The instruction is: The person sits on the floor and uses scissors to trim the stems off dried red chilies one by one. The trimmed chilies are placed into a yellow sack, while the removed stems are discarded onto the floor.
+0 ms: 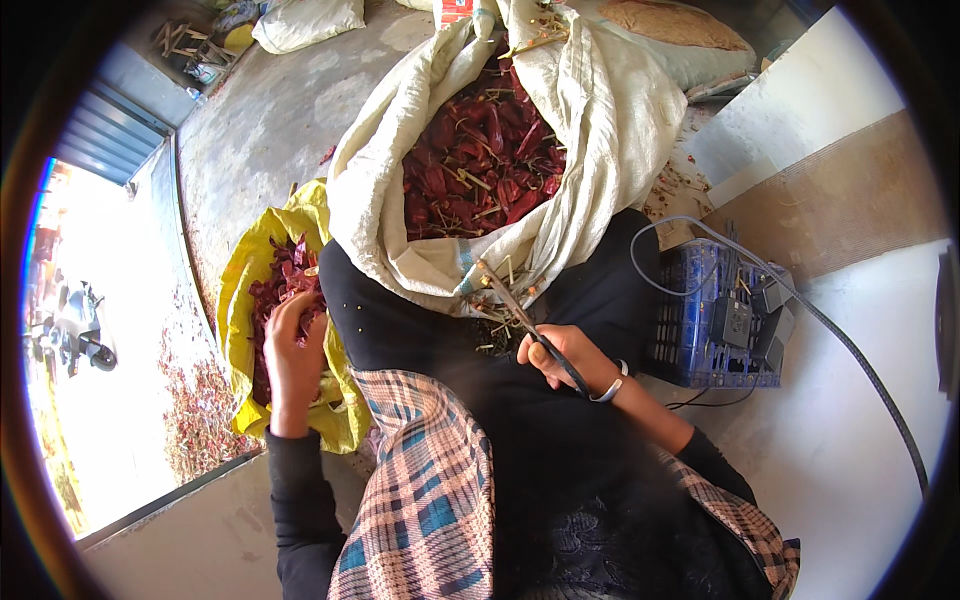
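My right hand [566, 358] grips black-handled scissors [517, 307] with worn, rusty-brown blades pointing up and left, over bits of stem on my lap. Over at the left, my left hand [292, 341] reaches into a yellow woven sack [232, 330] that holds dark red dried chili pieces [289, 274]. Its fingers curl downward, and I cannot tell whether they hold anything. A large white woven sack [375, 172] leans against my legs, its mouth rolled down around whole dried red chilies [480, 150] with pale stems. Cut stems [506, 322] lie on my lap below its rim.
A blue plastic crate [682, 322] holding black power adapters [731, 321] stands to the right, with a grey cable [832, 330] arching over it. Behind stand more filled sacks [660, 45]. An open doorway [112, 247] on the left shows a parked motorbike [79, 326] outside.
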Available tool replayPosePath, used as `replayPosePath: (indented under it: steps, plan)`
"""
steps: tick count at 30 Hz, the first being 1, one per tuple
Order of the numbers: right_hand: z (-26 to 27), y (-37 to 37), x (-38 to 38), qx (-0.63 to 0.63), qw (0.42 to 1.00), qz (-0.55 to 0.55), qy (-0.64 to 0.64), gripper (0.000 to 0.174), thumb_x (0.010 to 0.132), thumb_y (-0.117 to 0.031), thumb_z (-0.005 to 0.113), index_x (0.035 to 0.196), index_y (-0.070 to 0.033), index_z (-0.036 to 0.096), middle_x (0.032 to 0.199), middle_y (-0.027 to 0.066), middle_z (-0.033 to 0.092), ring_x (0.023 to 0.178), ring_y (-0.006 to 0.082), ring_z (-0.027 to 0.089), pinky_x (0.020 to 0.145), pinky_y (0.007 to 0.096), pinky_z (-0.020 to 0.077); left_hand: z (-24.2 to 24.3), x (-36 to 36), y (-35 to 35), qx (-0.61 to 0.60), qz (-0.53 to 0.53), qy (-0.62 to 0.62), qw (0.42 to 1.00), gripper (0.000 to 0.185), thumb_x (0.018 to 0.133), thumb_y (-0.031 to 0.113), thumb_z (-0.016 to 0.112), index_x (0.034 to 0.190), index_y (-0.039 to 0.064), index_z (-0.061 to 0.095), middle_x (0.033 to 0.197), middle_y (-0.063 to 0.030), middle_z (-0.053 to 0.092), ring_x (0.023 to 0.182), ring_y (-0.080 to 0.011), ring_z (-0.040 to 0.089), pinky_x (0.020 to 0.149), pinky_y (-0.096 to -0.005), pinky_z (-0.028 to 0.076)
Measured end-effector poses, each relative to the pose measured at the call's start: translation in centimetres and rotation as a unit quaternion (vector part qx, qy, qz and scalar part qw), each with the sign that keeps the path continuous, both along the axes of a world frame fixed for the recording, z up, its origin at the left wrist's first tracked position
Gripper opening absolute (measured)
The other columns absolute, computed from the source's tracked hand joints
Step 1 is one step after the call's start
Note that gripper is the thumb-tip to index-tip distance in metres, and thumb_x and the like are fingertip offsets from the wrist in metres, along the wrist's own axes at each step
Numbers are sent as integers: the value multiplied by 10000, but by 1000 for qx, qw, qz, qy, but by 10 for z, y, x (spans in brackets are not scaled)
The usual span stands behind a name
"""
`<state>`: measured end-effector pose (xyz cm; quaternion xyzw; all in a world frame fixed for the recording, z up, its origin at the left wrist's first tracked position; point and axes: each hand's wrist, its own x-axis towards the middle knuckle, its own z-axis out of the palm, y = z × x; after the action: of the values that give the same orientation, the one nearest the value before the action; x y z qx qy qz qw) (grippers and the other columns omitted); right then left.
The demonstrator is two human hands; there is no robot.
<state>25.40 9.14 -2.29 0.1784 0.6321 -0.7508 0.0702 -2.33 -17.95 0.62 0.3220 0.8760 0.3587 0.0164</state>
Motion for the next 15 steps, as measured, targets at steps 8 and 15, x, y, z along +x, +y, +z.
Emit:
replayPosePath:
  steps: [8, 15]
  plan:
    - [5, 13, 13, 301, 952, 49, -28, 584, 680, -537, 861, 793, -24, 605, 698, 111, 608, 650, 294, 621, 609, 392, 469, 20, 97, 129, 3, -399, 125, 908, 347, 709, 39, 696, 1052, 91, 695, 1343, -179, 541, 1279, -403, 482, 1063, -535, 367]
    - [11, 32, 40, 367, 929, 45, -9, 620, 624, -539, 890, 803, -21, 600, 673, 85, 568, 608, 269, 581, 580, 378, 442, -13, 75, 128, -5, -337, 70, 939, 293, 746, 20, 675, 1038, 40, 695, 1284, -159, 595, 1212, -370, 530, 1033, -478, 419]
